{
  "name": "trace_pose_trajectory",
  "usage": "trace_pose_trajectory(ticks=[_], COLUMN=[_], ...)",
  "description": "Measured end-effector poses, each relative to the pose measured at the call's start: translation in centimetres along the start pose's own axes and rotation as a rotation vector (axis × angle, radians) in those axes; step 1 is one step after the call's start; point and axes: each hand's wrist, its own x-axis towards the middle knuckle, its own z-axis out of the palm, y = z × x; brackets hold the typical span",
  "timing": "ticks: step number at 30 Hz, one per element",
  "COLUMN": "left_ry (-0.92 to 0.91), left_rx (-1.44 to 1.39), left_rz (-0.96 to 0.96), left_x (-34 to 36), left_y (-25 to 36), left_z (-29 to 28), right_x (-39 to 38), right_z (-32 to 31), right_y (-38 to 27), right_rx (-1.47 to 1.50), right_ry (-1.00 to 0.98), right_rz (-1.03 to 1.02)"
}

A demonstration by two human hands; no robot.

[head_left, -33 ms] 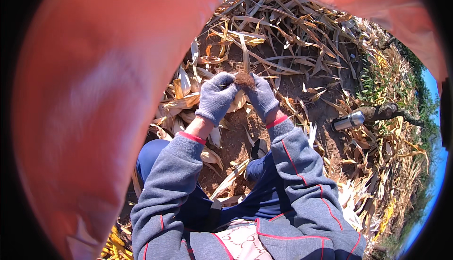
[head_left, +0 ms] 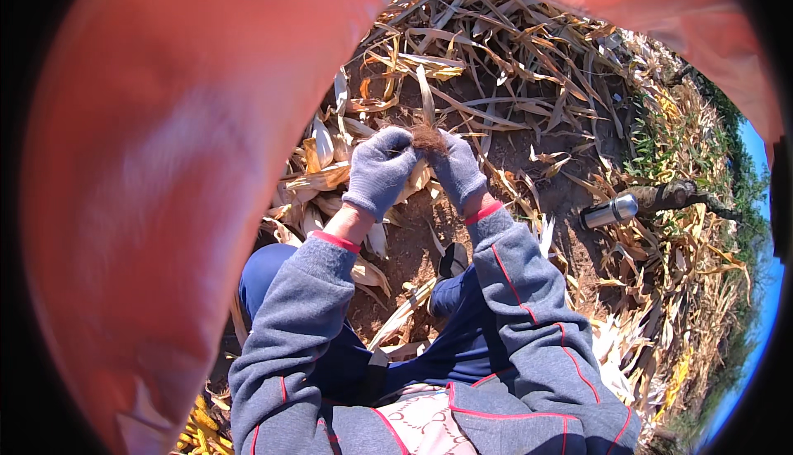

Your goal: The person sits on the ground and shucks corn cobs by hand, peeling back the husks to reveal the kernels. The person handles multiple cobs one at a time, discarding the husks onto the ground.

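Note:
Both my hands wear grey knitted gloves and meet in front of me, above the ground between my legs. My left hand (head_left: 382,170) is closed, its thumb and fingers pinched at the near side of a dry ear of corn. My right hand (head_left: 457,167) is closed on the ear's other side. Between them shows a tuft of brown corn silk (head_left: 428,138), with a pale dry leaf (head_left: 425,95) standing up beyond it. Pale husk (head_left: 419,177) shows below the fingers. The rest of the ear is hidden by the gloves.
Dry corn stalks and leaves (head_left: 512,50) lie heaped ahead, with loose husks (head_left: 322,178) at left. A metal flask (head_left: 610,211) lies at right by a thick branch (head_left: 665,196). Yellow corn ears (head_left: 202,432) are at lower left. An orange-red sheet (head_left: 165,166) covers the left and top.
The brown silk between my hands looks looser and more spread out. The pale leaf beyond it has tipped slightly. Both hands stay almost in place.

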Motion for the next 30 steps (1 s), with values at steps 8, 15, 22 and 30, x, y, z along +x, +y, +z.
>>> trace_pose_trajectory(ticks=[8, 15, 22, 30], left_ry=[-0.067, 0.025, -0.021, 0.007], left_rx=[-0.359, -0.476, -0.594, 0.014], left_rz=[-0.241, -0.404, -0.377, 0.022], left_x=[-0.4, -0.4, -0.6, -0.4], left_y=[1.4, 2.9, 3.1, 4.6], left_z=[0.4, 0.1, -0.8, -6.3], right_x=[0.2, 1.4, 2.1, -0.4], right_z=[0.2, -1.0, -3.4, -17.0], right_y=[0.1, 1.2, 4.0, 10.0], right_rx=[-0.53, -0.911, -1.097, -0.96], right_ry=[0.199, 0.445, 0.512, 0.637], right_rz=[-0.137, -0.139, -0.08, 0.472])
